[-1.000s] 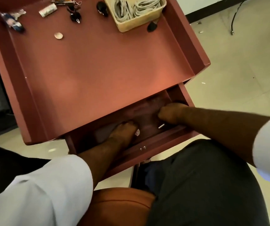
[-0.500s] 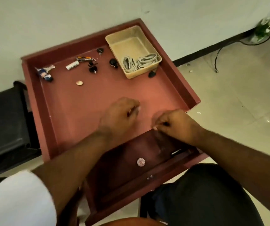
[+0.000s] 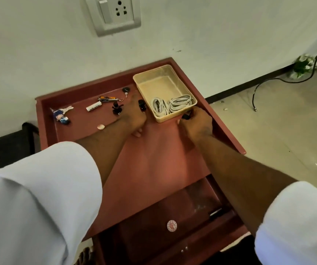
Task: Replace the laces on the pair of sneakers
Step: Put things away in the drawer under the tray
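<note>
Laces [image 3: 173, 105], white and wound into two coiled bundles, are seen lying in the near end of a cream plastic tray [image 3: 154, 77], which stands at the far right corner of a reddish-brown surface [image 3: 153, 159] with raised edges, set against a white wall. No sneakers are shown in the view.

The left hand [image 3: 133, 118] is stretched across the surface to just left of the tray, its fingers extended toward a small black object [image 3: 142, 108] lying beside the tray's left wall; whether that object is touched or gripped cannot be told. The right hand [image 3: 196, 122] is placed at the tray's near right corner, with its fingers curled round a small black item [image 3: 186, 116] that is pressed close to the tray. Both forearms are bare, and white sleeves [image 3: 39, 197] are rolled back above them.

Further left on the surface, a small blue doll keychain [image 3: 61, 116], a white cylindrical tube [image 3: 94, 107], an orange pocket knife on a chain [image 3: 107, 98], a black figure-shaped trinket [image 3: 117, 109], a round black key fob [image 3: 126, 90] and a seashell [image 3: 100, 127] are spread out, well apart from the tray.

Below the surface's near edge, a drawer [image 3: 144, 236] is pulled open; a round red-and-white sticker [image 3: 172, 225] and a short dark stick-like object [image 3: 216, 213] are seen inside it.

On the wall above, a grey switch and socket plate [image 3: 115, 14] is mounted. A black cable [image 3: 287, 79] is trailed over the tiled floor on the right, near some green and white foliage [image 3: 305, 65].
</note>
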`<state>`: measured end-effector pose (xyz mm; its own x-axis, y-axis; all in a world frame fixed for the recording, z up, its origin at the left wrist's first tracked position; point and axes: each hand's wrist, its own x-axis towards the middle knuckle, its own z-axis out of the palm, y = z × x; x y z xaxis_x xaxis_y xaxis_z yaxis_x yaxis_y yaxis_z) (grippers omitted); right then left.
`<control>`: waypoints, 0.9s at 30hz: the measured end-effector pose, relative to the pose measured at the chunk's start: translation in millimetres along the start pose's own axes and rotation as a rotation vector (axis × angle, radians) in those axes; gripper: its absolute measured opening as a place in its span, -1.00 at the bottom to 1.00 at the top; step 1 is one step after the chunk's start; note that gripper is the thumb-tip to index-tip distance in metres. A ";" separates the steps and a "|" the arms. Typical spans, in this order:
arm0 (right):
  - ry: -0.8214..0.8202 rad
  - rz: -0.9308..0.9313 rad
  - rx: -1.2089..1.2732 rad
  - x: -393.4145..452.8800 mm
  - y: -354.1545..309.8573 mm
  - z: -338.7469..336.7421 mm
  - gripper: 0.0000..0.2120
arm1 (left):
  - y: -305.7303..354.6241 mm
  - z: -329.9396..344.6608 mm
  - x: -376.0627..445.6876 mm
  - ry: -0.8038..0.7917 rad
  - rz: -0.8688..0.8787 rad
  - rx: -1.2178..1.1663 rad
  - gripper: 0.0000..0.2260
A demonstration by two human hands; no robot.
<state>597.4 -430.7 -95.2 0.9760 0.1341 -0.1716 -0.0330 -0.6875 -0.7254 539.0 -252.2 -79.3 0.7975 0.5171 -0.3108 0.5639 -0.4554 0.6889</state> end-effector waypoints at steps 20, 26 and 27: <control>-0.396 -0.233 -0.172 -95.6 46.3 -51.2 -0.90 | -45.0 57.1 -195.0 -0.076 0.265 -0.112 -0.89; -0.983 -0.228 -0.534 -114.9 92.1 -53.7 -0.86 | -82.9 99.1 -226.8 -0.392 0.309 0.476 -0.69; -1.012 -0.219 -0.587 -112.9 98.3 -43.9 -0.86 | -87.9 100.8 -225.1 -0.426 0.279 0.506 -0.68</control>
<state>493.5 -544.8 -117.8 0.3262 0.6109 -0.7214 0.4745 -0.7658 -0.4341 331.6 -401.6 -135.9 0.8828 0.0514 -0.4669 0.2746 -0.8630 0.4240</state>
